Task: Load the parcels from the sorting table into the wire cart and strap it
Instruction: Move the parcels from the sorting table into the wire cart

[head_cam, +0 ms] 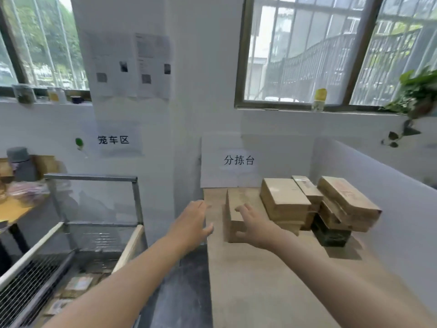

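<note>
Both hands open | right hand point(254, 224) over parcel point(236, 200) at tabletop point(260, 280) left edge, left hand point(194, 221) beside | stiff cardboard, probably light; clamp opposite sides

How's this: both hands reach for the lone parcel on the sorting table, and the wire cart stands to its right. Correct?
No: the head view shows the wire cart left of the sorting table. The left hand and right hand do reach for the lone parcel.
</note>
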A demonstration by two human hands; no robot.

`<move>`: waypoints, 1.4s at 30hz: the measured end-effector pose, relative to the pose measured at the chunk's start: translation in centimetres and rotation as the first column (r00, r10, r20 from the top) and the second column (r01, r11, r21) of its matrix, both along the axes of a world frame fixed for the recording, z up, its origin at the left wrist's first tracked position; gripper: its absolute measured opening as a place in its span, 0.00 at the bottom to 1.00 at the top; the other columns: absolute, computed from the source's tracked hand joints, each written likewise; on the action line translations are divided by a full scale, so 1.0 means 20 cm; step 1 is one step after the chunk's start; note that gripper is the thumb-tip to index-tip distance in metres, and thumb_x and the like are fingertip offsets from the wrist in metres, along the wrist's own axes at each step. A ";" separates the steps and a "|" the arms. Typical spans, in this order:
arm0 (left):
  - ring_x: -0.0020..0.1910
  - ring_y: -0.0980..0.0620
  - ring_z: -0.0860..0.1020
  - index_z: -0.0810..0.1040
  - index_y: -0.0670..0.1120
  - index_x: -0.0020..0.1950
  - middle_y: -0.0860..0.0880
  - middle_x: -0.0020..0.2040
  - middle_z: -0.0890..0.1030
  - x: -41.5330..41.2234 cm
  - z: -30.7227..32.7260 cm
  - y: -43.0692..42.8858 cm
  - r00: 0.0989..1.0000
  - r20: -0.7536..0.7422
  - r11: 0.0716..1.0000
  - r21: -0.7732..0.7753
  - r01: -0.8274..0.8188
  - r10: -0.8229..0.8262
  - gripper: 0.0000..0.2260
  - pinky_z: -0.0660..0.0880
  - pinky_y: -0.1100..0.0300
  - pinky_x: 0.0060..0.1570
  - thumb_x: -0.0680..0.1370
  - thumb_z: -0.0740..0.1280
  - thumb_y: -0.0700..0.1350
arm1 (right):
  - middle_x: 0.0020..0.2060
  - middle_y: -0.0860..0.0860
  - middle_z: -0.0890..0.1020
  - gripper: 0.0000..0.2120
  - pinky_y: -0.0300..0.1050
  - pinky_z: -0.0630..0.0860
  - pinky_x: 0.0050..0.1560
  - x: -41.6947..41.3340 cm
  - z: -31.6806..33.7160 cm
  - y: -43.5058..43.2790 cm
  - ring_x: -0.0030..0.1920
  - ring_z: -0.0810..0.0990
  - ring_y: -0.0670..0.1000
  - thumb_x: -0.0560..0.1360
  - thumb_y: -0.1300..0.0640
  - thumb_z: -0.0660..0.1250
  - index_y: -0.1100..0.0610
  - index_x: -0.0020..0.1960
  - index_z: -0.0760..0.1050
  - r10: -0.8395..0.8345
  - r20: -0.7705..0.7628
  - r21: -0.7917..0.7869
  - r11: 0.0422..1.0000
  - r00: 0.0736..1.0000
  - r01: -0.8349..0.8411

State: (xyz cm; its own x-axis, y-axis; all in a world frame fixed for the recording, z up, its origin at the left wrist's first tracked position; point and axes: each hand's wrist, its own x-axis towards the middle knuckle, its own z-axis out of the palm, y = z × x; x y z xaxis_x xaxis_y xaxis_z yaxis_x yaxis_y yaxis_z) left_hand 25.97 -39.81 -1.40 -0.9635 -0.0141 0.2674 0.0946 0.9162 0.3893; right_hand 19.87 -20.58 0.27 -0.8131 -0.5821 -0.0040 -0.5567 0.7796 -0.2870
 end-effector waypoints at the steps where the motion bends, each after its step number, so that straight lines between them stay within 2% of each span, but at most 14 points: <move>1: 0.70 0.49 0.67 0.67 0.44 0.73 0.49 0.69 0.70 -0.04 -0.01 0.11 1.000 0.001 1.000 -0.007 0.021 -0.021 0.22 0.64 0.58 0.69 0.80 0.65 0.48 | 0.69 0.51 0.64 0.31 0.46 0.69 0.61 -0.02 -0.01 0.11 0.66 0.70 0.55 0.77 0.54 0.67 0.57 0.75 0.59 -0.013 0.005 -0.001 1.000 1.000 0.013; 5: 0.68 0.50 0.70 0.67 0.46 0.73 0.49 0.69 0.71 -0.17 -0.03 0.48 0.998 -0.020 0.999 -0.010 0.053 -0.053 0.22 0.69 0.56 0.67 0.80 0.64 0.50 | 0.68 0.51 0.65 0.32 0.50 0.69 0.67 -0.10 -0.04 0.49 0.70 0.67 0.54 0.77 0.52 0.68 0.57 0.76 0.59 -0.058 -0.024 -0.010 0.998 0.998 0.057; 10: 0.66 0.51 0.71 0.66 0.48 0.73 0.49 0.69 0.70 -0.26 -0.05 0.80 0.995 0.001 0.995 0.000 0.101 -0.101 0.21 0.68 0.59 0.64 0.82 0.63 0.49 | 0.66 0.50 0.67 0.29 0.50 0.72 0.65 -0.16 -0.08 0.83 0.67 0.68 0.52 0.76 0.52 0.68 0.55 0.74 0.62 -0.144 -0.028 0.003 0.989 0.989 0.145; 15: 0.66 0.51 0.70 0.66 0.46 0.74 0.49 0.69 0.71 -0.43 -0.04 0.92 0.988 -0.019 0.988 -0.030 0.150 -0.150 0.21 0.68 0.58 0.65 0.82 0.62 0.49 | 0.68 0.51 0.65 0.30 0.52 0.71 0.67 -0.28 -0.05 0.96 0.68 0.68 0.53 0.77 0.52 0.67 0.56 0.75 0.59 -0.202 -0.020 -0.037 0.979 0.979 0.202; 20: 0.66 0.51 0.69 0.68 0.46 0.72 0.50 0.68 0.71 -0.61 -0.10 0.95 0.968 0.020 0.965 -0.084 0.250 -0.249 0.19 0.70 0.59 0.62 0.81 0.63 0.49 | 0.68 0.49 0.65 0.32 0.50 0.71 0.67 -0.32 -0.13 0.99 0.67 0.69 0.52 0.77 0.51 0.67 0.55 0.76 0.58 -0.263 0.017 -0.042 0.964 0.965 0.263; 26: 0.69 0.50 0.68 0.68 0.45 0.72 0.49 0.69 0.71 -0.80 -0.19 1.00 0.974 0.026 0.972 -0.065 0.225 -0.224 0.20 0.68 0.55 0.67 0.81 0.62 0.50 | 0.69 0.49 0.64 0.30 0.49 0.72 0.65 -0.46 -0.16 1.09 0.67 0.68 0.52 0.78 0.51 0.66 0.55 0.76 0.58 -0.299 0.041 0.014 0.954 0.953 0.299; 30: 0.69 0.49 0.68 0.68 0.45 0.71 0.49 0.69 0.70 -0.87 -0.20 1.06 0.974 0.076 0.970 -0.102 0.220 -0.213 0.20 0.69 0.50 0.66 0.81 0.62 0.50 | 0.69 0.49 0.65 0.30 0.47 0.73 0.61 -0.57 -0.17 1.17 0.64 0.69 0.50 0.78 0.51 0.66 0.55 0.76 0.58 -0.297 0.043 0.008 0.955 0.954 0.297; 32: 0.69 0.49 0.68 0.67 0.44 0.71 0.48 0.69 0.70 -0.94 -0.17 1.08 0.977 0.068 0.969 -0.127 0.212 -0.204 0.20 0.70 0.52 0.65 0.81 0.63 0.49 | 0.67 0.49 0.65 0.30 0.45 0.73 0.58 -0.64 -0.17 1.21 0.63 0.69 0.50 0.78 0.52 0.66 0.56 0.75 0.59 -0.292 0.042 -0.006 0.956 0.955 0.292; 35: 0.68 0.49 0.68 0.67 0.44 0.72 0.48 0.69 0.70 -1.05 -0.13 1.12 0.984 0.048 0.980 -0.093 0.175 -0.171 0.21 0.70 0.55 0.63 0.81 0.63 0.49 | 0.65 0.49 0.67 0.30 0.48 0.74 0.61 -0.77 -0.16 1.28 0.63 0.69 0.50 0.78 0.51 0.66 0.56 0.75 0.60 -0.273 0.030 -0.024 0.962 0.962 0.273; 42: 0.68 0.49 0.69 0.67 0.44 0.72 0.48 0.68 0.71 -1.29 -0.18 1.24 0.992 0.113 0.992 -0.105 0.065 -0.053 0.20 0.70 0.52 0.65 0.81 0.62 0.50 | 0.60 0.49 0.70 0.20 0.48 0.76 0.60 -1.14 -0.18 1.44 0.58 0.72 0.49 0.78 0.51 0.66 0.53 0.68 0.65 -0.236 0.049 -0.075 0.968 0.970 0.240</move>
